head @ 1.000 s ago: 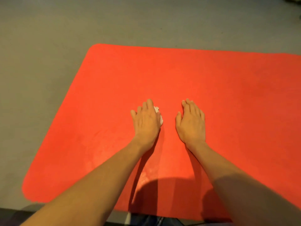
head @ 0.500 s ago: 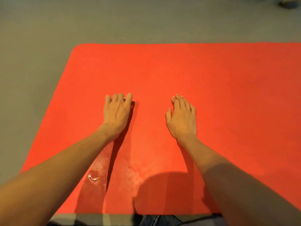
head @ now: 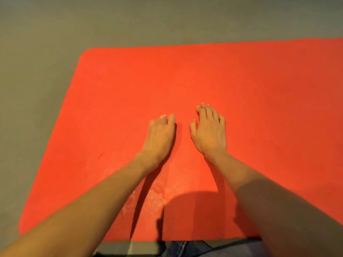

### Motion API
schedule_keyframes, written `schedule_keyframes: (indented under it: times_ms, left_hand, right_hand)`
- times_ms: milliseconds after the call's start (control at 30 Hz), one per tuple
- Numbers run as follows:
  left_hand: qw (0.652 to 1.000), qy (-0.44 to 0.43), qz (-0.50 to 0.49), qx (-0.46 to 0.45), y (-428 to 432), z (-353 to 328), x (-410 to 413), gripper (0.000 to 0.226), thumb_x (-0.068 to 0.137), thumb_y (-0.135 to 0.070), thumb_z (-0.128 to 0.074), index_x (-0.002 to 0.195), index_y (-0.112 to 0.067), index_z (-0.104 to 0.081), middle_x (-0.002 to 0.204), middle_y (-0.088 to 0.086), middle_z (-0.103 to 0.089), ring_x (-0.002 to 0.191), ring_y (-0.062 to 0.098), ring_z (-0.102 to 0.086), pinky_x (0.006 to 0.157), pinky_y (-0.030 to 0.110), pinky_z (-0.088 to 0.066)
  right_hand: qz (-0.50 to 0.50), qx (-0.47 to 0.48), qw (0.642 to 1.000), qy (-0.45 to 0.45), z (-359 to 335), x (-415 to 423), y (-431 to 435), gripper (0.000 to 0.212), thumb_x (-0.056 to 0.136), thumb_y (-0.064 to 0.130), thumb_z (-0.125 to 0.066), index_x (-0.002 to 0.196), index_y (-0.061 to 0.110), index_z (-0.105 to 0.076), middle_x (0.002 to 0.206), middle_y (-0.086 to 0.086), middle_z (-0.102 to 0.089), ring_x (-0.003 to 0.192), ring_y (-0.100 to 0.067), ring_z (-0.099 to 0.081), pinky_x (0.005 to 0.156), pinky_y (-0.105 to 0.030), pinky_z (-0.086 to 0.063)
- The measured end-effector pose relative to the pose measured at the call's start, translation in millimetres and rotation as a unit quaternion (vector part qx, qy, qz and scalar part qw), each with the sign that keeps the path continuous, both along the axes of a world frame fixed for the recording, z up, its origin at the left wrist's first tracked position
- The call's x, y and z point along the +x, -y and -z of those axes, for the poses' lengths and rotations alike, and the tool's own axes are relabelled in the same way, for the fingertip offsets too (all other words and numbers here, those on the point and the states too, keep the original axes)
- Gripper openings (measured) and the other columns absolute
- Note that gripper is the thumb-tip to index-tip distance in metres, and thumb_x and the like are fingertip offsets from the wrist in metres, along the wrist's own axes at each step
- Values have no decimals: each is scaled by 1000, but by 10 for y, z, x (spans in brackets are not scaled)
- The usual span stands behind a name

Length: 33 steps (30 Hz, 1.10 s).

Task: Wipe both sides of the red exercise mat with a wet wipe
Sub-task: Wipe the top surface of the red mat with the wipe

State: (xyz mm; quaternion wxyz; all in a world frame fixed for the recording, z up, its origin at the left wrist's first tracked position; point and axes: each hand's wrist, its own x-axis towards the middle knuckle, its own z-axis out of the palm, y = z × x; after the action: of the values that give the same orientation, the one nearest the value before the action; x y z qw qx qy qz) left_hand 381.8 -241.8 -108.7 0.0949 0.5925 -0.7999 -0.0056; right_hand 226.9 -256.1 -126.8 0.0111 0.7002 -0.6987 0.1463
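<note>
The red exercise mat (head: 241,86) lies flat on the grey floor and fills most of the view. My left hand (head: 160,136) is palm down on the mat's middle, its fingers bent over a white wet wipe (head: 163,116). Only a small white edge of the wipe shows past the fingertips. My right hand (head: 208,131) lies flat on the mat just to the right, fingers straight and holding nothing. A narrow strip of mat separates the two hands.
Grey floor (head: 37,89) surrounds the mat on the left and far sides. Damp shiny streaks (head: 155,197) mark the mat near its front edge, between my forearms. My jeans (head: 185,248) show at the bottom edge.
My left hand swept the wipe out to the left, then came back right beside my right hand. Its fingers are more bent now. My right hand stayed flat on the mat.
</note>
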Motion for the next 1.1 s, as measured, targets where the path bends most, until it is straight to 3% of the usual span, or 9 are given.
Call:
schedule_keyframes:
  times_ms: [67, 167, 400, 533, 700, 833, 967, 1033, 1100]
  left_hand:
    - [991, -20, 130, -29, -166, 27, -88, 5, 93, -13, -50, 89, -12, -47, 80, 11, -56, 73, 35, -57, 61, 37, -32]
    - [976, 23, 198, -87, -82, -4, 105, 12, 94, -22, -39, 89, -14, -46, 79, 9, -61, 67, 29, -59, 57, 33, -34]
    - [987, 41, 110, -110, -33, 112, 296, 30, 95, -37, -37, 110, -15, -49, 81, 4, -57, 65, 26, -58, 62, 37, -30]
    - [993, 1, 57, -102, -20, 85, 181, 19, 94, -31, -40, 90, -13, -47, 69, 3, -57, 59, 27, -57, 62, 35, -19]
    - [989, 13, 107, -98, 58, 52, 195, 12, 93, -15, -39, 86, -11, -48, 60, 3, -51, 50, 29, -50, 61, 34, -16]
    - [994, 53, 5, -97, 280, 5, 783, 14, 91, -25, -45, 83, -13, -47, 60, 8, -57, 52, 30, -57, 62, 38, -24]
    - [980, 82, -168, -70, 443, 8, 1579, 25, 99, -25, -48, 92, -1, -49, 71, 27, -63, 62, 42, -61, 70, 47, -33]
    - [970, 59, -225, -68, 440, 46, 1524, 27, 101, -24, -43, 95, 1, -49, 76, 31, -63, 67, 45, -60, 73, 49, -34]
    - [973, 33, -219, -62, 381, 86, 1196, 24, 102, -21, -36, 101, -2, -50, 83, 27, -65, 75, 43, -61, 75, 49, -34]
  right_hand:
    - [1, -4, 1000, -1, -14, 9, 3, 51, 84, 34, -33, 126, 14, -53, 138, -3, -49, 128, -19, -41, 101, -37, -31]
    - [-2, -5, 1000, 1, -24, 10, 17, 50, 84, 34, -33, 125, 14, -53, 137, -3, -49, 128, -19, -42, 100, -36, -31]
    - [-1, -10, 1000, 3, -24, 8, 11, 51, 83, 35, -30, 123, 14, -55, 135, -3, -51, 126, -20, -44, 98, -37, -32]
    - [-4, -4, 1000, 2, -25, 2, 17, 48, 84, 34, -33, 123, 14, -54, 136, -3, -50, 126, -19, -43, 99, -36, -31]
    - [-4, -7, 1000, 3, -24, -4, 9, 47, 84, 33, -35, 123, 14, -54, 135, -3, -50, 126, -20, -43, 99, -36, -30]
    - [-4, -4, 1000, 8, -30, 1, 15, 49, 83, 34, -32, 121, 14, -54, 135, -3, -51, 125, -21, -44, 98, -39, -32]
    - [-4, 0, 1000, 1, -34, 9, 17, 53, 82, 36, -28, 123, 14, -54, 135, -3, -50, 124, -21, -44, 98, -39, -33]
    - [-2, -3, 1000, 1, -36, 9, 17, 52, 82, 35, -29, 121, 14, -55, 134, -3, -51, 124, -21, -44, 97, -39, -33]
    - [-1, -6, 1000, 3, -44, 19, 20, 50, 82, 35, -29, 120, 14, -55, 133, -3, -51, 123, -21, -45, 96, -38, -33]
